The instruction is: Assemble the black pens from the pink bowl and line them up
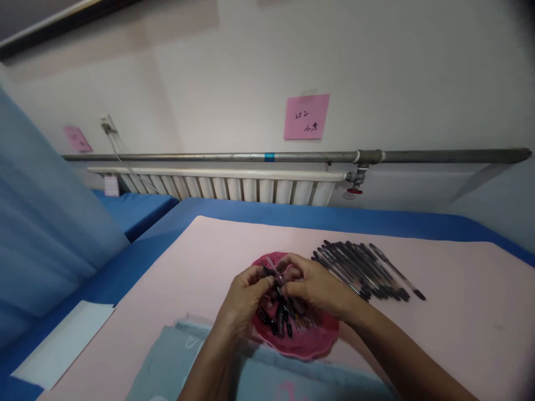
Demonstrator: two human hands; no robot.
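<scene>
Over a pink scalloped plate (307, 348), my two hands meet with fingertips close together. My left hand (246, 292) pinches a small black pen part, mostly covered by the fingers. In my right hand (313, 283) is a clear pen barrel (273, 267) that slants up to the left between the two hands. Below the fingers, black pen caps (281, 324) and clear pen pieces with yellowish tips (304, 322) lie loose in the plate. My hands hide the plate's middle.
A row of assembled black-capped pens (359, 270) lies right of the plate on the pink sheet (460, 312). A folded teal cloth (167, 356) is at the near edge, white paper (67, 340) at left. Behind the blue bed (376, 217) stand a radiator (251, 189) and pipe.
</scene>
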